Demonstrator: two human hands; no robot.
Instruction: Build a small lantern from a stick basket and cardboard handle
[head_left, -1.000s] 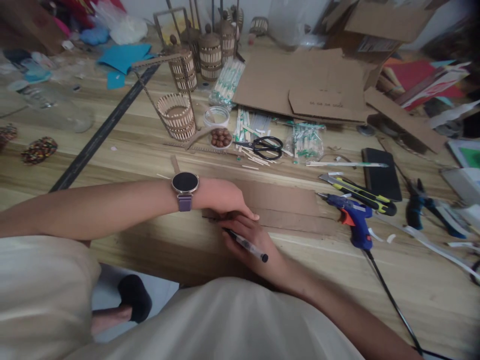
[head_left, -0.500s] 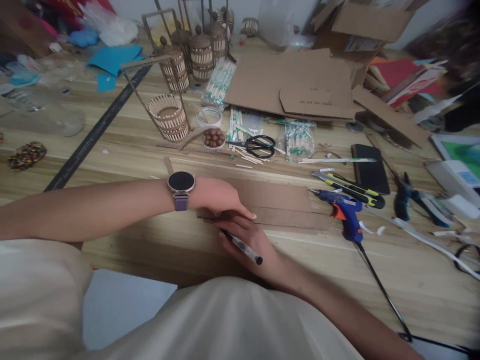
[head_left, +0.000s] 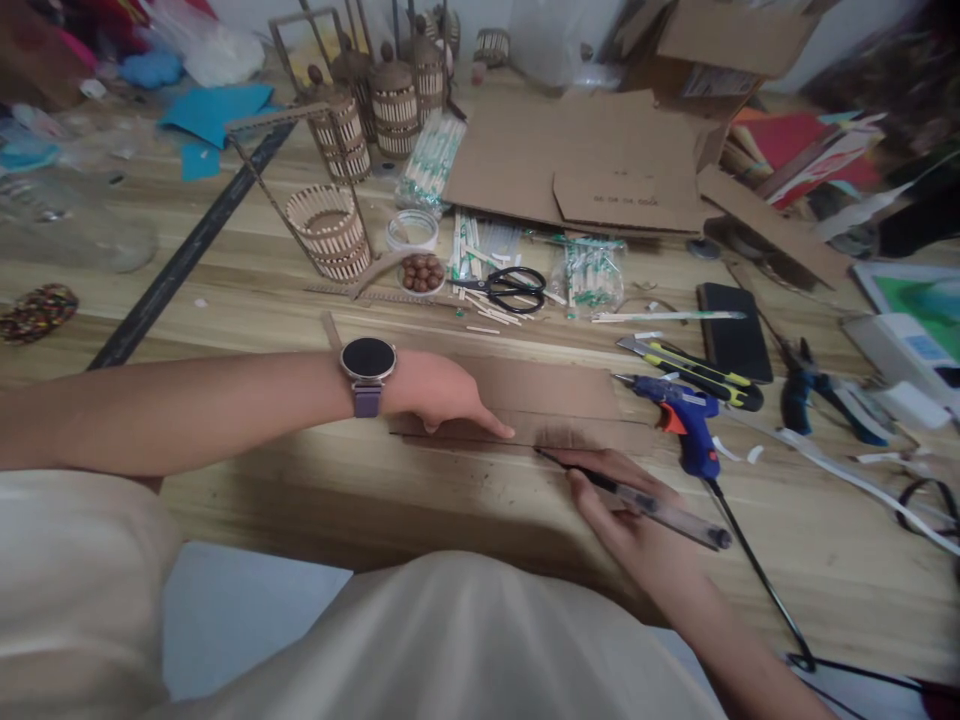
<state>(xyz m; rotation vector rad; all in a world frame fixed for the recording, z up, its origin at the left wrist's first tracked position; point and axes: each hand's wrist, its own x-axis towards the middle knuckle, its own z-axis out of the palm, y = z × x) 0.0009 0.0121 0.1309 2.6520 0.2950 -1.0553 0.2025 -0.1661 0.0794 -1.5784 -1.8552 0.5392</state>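
Observation:
My left hand [head_left: 442,392], wearing a round-faced watch on its wrist, lies over a flat piece of brown cardboard [head_left: 555,388]. One finger stretches along the cardboard and presses on it; the other fingers are partly hidden. Dark lines run lengthwise across the lower part of the cardboard. In my right hand [head_left: 637,515] is a pen [head_left: 667,512] with a clear barrel and a dark end, gripped between thumb and fingers. Its tip points left, at the cardboard's near edge.
A blue glue gun [head_left: 694,430], a yellow-black utility knife [head_left: 697,375] and a black phone [head_left: 733,330] lie to the right. Beyond the cardboard are black scissors [head_left: 514,290], a bowl of brown beads [head_left: 421,274] and a stick basket [head_left: 330,232]. Larger cardboard sheets [head_left: 517,150] lie farther back.
My right hand has moved right with the pen, away from beside my left hand. The left hand stays on the cardboard. The view has shifted slightly.

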